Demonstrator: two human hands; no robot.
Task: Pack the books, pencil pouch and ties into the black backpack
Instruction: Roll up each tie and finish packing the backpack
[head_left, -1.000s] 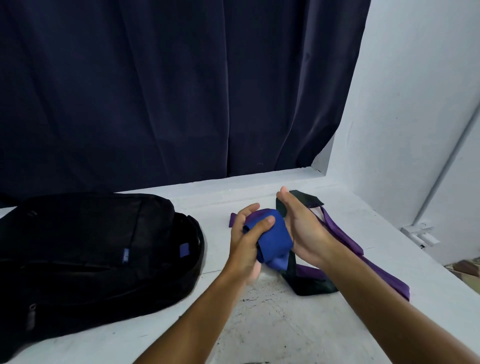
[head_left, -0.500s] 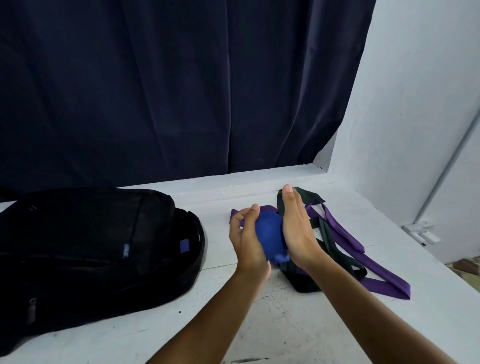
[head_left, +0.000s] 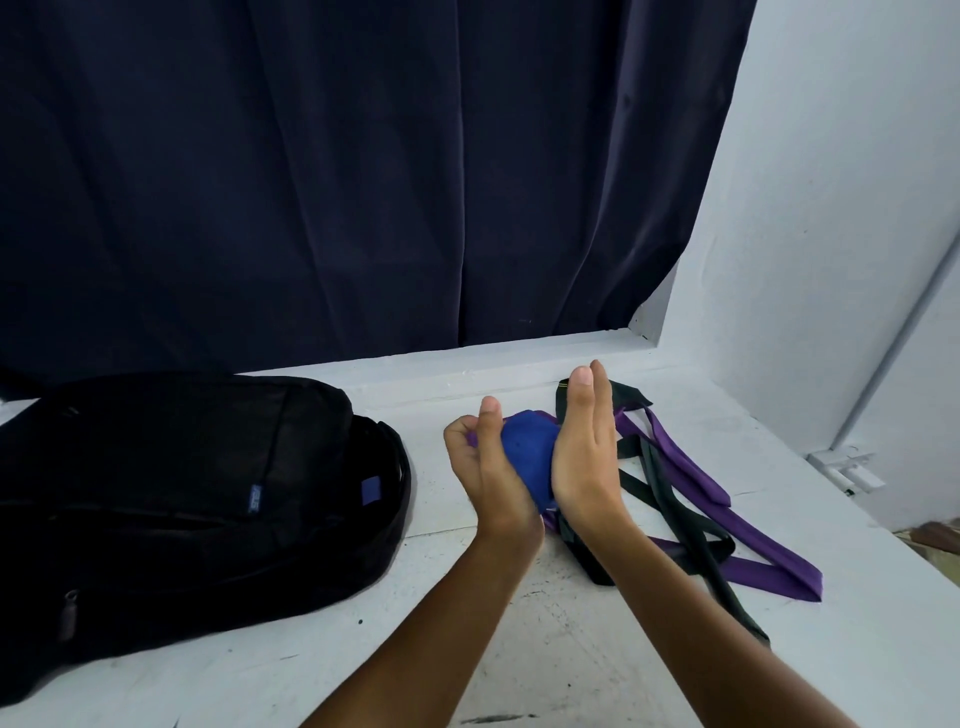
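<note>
A rolled blue tie (head_left: 527, 452) sits between my two hands above the white table. My left hand (head_left: 485, 467) curls its fingers around the roll's left side. My right hand (head_left: 584, 447) presses flat against its right side with straight fingers. Behind and to the right of my hands, a purple tie (head_left: 696, 478) and a black tie (head_left: 670, 499) lie loosely tangled on the table. The black backpack (head_left: 182, 493) lies flat at the left, its top facing my hands. No books or pencil pouch are in view.
A dark blue curtain (head_left: 363, 182) hangs behind the white table (head_left: 519, 623). A white wall (head_left: 831, 234) with a thin pipe closes off the right side. The table's right edge runs past the ties.
The roll of blue tie has grown tighter and more compact between my hands. My right hand has straightened flat against it, and my hands have lifted slightly.
</note>
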